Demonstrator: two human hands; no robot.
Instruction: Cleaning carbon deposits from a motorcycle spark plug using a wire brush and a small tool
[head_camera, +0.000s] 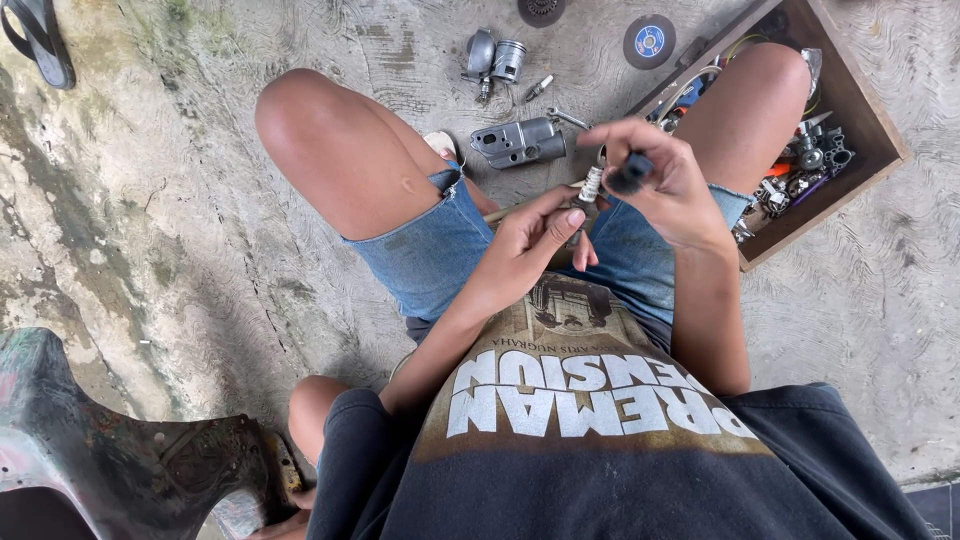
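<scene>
We hold a spark plug (591, 184) up over our lap, our left hand (530, 240) pinching its lower end and our right hand (665, 185) closed on a black cap (630, 172) at its top, above the floor (200, 220).

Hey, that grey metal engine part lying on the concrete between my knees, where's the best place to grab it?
Probably around the rounded barrel end of the grey metal engine part, coming straight down from above. It lies flat on the concrete floor with open space around it, while the flatter end looks lumpy and irregular. Both the left hand and right hand are busy with a small spark plug.
</scene>
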